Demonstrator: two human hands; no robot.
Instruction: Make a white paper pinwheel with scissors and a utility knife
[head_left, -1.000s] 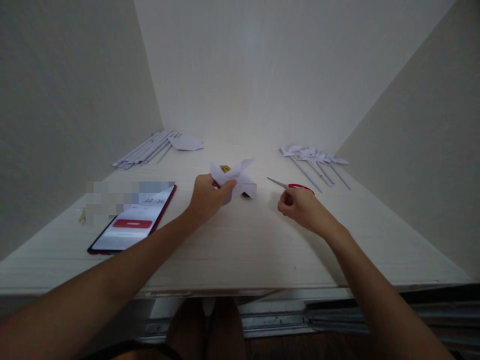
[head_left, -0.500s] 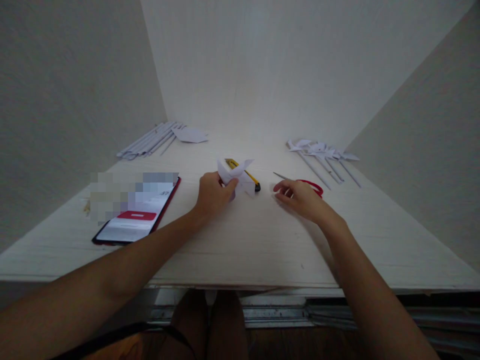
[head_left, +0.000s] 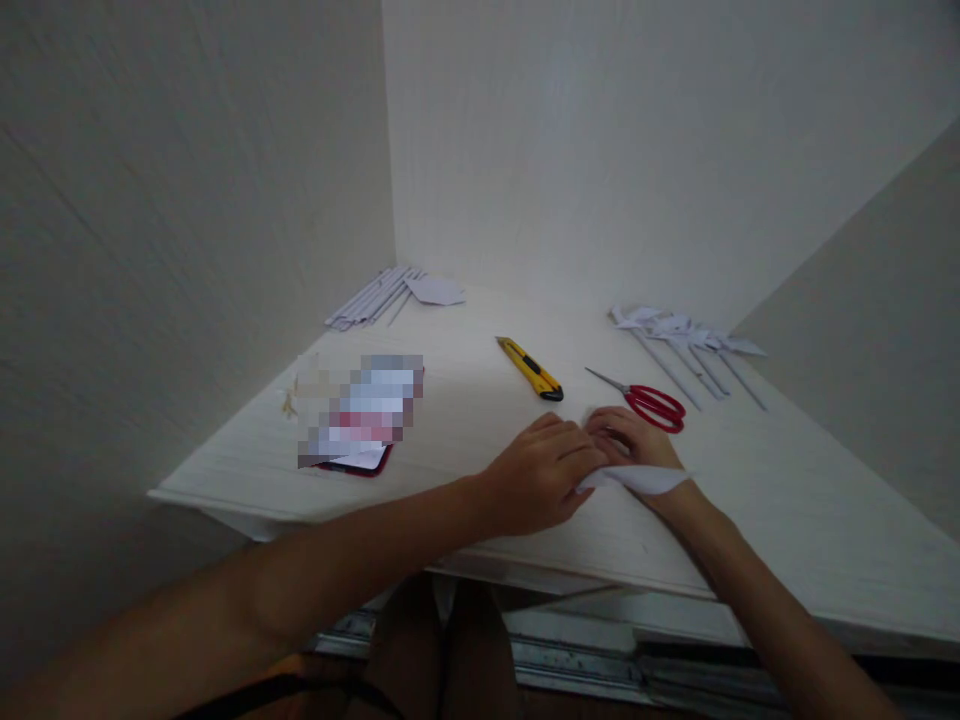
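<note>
My left hand [head_left: 541, 475] and my right hand [head_left: 637, 445] meet over the near middle of the white desk [head_left: 787, 500]. Both are closed on a folded white paper piece [head_left: 645, 480], whose flat flap sticks out to the right across my right wrist. The rest of the paper is hidden under my fingers. Just beyond my right hand lie red-handled scissors [head_left: 649, 402]. A yellow utility knife [head_left: 531, 368] lies a little farther back, to their left.
A phone [head_left: 360, 425] with a lit screen rests at the left. Rolled white paper sticks [head_left: 371, 295] lie in the back left corner beside a flat paper piece [head_left: 436, 291]. Several finished paper pinwheels [head_left: 686, 340] lie at the back right. Walls enclose the desk on three sides.
My left hand brought the folded paper back toward me and down to the desk. My right hand left the scissors and joined it. The camera view swung left.
</note>
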